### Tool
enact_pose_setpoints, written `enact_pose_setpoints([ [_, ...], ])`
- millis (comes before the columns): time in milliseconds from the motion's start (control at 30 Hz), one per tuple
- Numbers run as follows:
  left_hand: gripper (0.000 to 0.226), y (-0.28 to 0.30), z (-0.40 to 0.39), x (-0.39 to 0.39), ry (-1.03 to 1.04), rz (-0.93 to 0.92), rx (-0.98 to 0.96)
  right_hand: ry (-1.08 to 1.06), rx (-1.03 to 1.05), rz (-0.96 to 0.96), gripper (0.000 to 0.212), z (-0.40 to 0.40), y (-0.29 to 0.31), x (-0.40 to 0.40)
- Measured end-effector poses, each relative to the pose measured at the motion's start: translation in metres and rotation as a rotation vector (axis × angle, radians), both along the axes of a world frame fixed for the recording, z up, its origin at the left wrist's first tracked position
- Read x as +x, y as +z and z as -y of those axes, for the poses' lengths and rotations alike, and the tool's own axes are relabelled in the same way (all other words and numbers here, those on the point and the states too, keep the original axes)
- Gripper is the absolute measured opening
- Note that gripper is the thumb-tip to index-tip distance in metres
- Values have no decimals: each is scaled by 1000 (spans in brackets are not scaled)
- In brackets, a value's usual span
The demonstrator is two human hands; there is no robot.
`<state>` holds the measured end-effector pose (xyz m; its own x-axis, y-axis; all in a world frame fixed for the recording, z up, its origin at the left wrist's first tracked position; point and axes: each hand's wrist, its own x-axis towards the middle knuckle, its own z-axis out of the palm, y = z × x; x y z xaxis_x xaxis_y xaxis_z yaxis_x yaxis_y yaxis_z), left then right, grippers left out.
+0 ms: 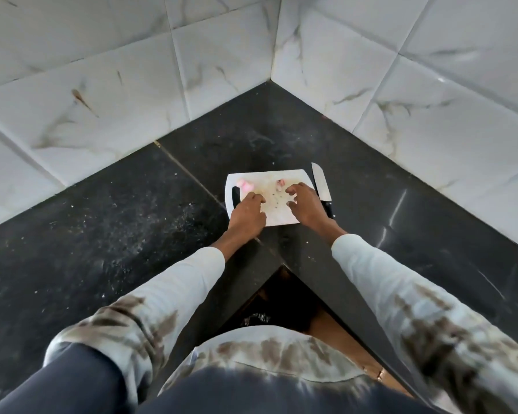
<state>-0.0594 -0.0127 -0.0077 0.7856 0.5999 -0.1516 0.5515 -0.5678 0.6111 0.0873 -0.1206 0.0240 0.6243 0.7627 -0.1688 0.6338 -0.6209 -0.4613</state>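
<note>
White rectangular plastic cutting board lies flat on black speckled stone counter, in the inner corner of the L-shaped worktop, with both hands over it. Left hand is over the board's left half, palm down, fingers loosely bent, tips at the board surface just short of the pale pink cut food pieces, which sit at the far left corner beside the board's dark handle slot. Nothing visible in this hand's hold. Right hand is over the right half, palm down, fingers spread and bent claw-like, tips pointing down at the board; it holds nothing, and contact with the surface can't be confirmed. A small pinkish-brown scrap lies just beyond the right fingertips, near the far edge. Tiny dark specks are scattered on the bare strip between the two hands. Both forearms come in straight from the near side in pale tie-dye sleeves, wrists bare, arms roughly parallel and well apart. A steel-bladed knife with black handle lies flat on the counter just beside the board's right edge, tip pointing away, handle partly hidden under the right hand. The board's near edge sits close to the counter's inner notch. White marble-look tiled walls meet in a corner well behind the board, with open counter on the far, left and right sides.
</note>
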Motion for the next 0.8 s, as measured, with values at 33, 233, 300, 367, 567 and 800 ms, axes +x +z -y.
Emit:
enact_pose_setpoints([
  [33,45,-3,-7,5,-3,-3,-2,8,-7,12,41,-8,-2,5],
  [233,48,-19,-38,30,-24,-50,36,89,-45,94,46,-45,-14,35],
  [300,51,-26,-41,34,-73,-64,44,108,-50,100,48,-54,-17,42],
  [367,54,-33,-42,40,-109,-77,42,137,-55,101,48,-61,-23,47],
  [567,56,-43,-45,46,-163,-148,115,230,-79,153,45,-68,-38,56],
  [800,49,-46,-45,54,-152,-175,158,236,-14,174,29,-68,-42,55],
])
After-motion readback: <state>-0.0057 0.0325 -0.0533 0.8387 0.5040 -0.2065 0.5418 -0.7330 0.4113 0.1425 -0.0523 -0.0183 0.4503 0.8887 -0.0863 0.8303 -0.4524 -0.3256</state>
